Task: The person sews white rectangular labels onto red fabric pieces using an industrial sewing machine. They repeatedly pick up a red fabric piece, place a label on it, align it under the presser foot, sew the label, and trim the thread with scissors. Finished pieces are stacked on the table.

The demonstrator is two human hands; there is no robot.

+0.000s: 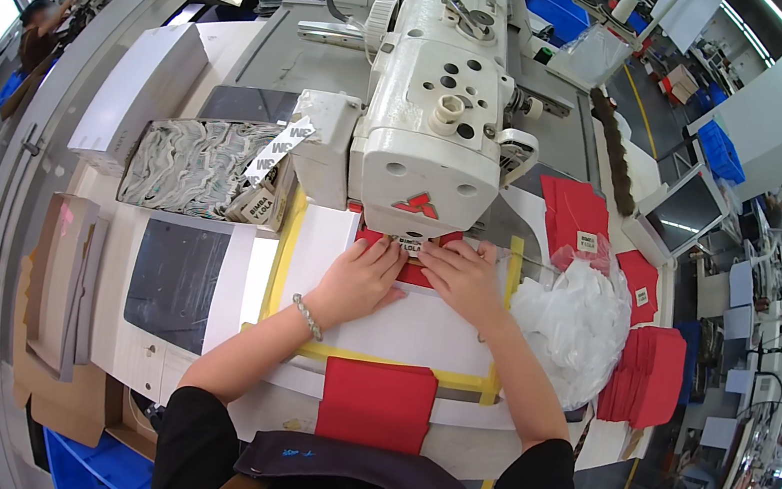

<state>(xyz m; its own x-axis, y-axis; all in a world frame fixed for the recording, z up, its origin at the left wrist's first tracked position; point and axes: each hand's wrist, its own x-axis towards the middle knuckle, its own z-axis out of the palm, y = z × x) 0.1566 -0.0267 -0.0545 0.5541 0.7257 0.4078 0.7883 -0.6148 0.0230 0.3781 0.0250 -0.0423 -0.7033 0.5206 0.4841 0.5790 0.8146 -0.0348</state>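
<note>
Under the head of a large white sewing machine [430,154], a red fabric piece [419,276] lies on a white work plate [368,327] edged with yellow tape. A small pale printed label [409,244] rests on the fabric. My left hand [360,280] has its fingertips pressed together at the label's left edge. From the right, my right hand [467,278] presses its fingertips to the other edge, thumb tucked close. The machine head partly hides the fabric's far side. Closer to me, a stack of plain red fabric pieces [378,401] sits at the table's front edge.
A box of bundled labels [201,165] and a long white box [139,90] stand left, near an open cardboard box [59,286]. To the right are a heap of crumpled white backing paper [571,322], stacked red pieces [644,376] and labelled red pieces [572,216].
</note>
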